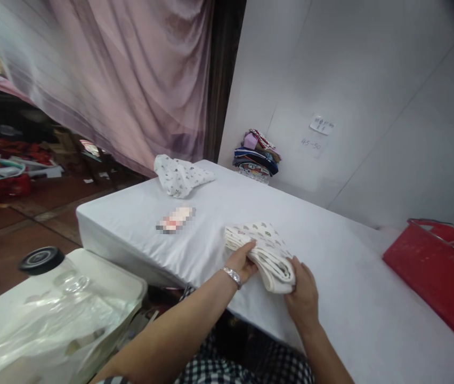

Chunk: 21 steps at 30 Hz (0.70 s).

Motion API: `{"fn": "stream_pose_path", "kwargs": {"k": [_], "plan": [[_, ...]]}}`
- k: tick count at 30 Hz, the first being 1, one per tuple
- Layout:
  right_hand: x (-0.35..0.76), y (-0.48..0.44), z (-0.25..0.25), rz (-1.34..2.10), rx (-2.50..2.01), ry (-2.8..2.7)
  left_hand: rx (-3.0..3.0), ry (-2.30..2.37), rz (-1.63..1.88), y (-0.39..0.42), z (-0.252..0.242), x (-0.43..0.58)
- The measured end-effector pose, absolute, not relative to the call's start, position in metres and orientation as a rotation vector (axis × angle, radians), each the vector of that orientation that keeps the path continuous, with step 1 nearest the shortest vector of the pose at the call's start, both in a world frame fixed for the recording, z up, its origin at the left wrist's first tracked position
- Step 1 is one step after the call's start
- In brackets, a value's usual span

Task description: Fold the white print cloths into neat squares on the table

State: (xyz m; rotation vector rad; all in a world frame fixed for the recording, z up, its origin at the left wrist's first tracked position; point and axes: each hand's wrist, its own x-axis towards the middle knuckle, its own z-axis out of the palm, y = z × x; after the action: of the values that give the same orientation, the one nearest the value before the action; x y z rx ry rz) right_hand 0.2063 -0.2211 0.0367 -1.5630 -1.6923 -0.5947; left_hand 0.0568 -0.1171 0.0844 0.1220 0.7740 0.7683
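A folded white cloth (261, 242) with a small printed pattern lies near the front edge of the white-covered table (323, 234), its stacked layers facing me. My left hand (244, 262), with a silver band at the wrist, grips the near left side of the cloth, thumb on top. At the right end, my right hand (302, 290) closes round the folded edge; its fingers are partly hidden. Farther back, a second patterned white cloth (181, 176) lies crumpled by the table's far left edge. Between the two cloths is a blurred-out flat object (176, 220).
A red plastic basket (430, 282) stands at the table's right. Folded fabrics (256, 154) are stacked by the wall behind. At left, a white stand (111, 269) holds a clear plastic bag (71, 320) and a black-lidded jar (42, 260). A pink curtain (143, 69) hangs behind.
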Motion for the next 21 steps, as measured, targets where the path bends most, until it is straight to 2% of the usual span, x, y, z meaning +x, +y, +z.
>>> {"fn": "stream_pose_path", "kwargs": {"k": [10, 21], "plan": [[0.248, -0.215, 0.132, -0.018, -1.543, -1.854, 0.399, 0.616, 0.815, -0.124, 0.084, 0.024], [0.243, -0.207, 0.224, 0.153, -1.636, -1.983, 1.871, 1.086, 1.404, -0.128, 0.063, 0.023]]}}
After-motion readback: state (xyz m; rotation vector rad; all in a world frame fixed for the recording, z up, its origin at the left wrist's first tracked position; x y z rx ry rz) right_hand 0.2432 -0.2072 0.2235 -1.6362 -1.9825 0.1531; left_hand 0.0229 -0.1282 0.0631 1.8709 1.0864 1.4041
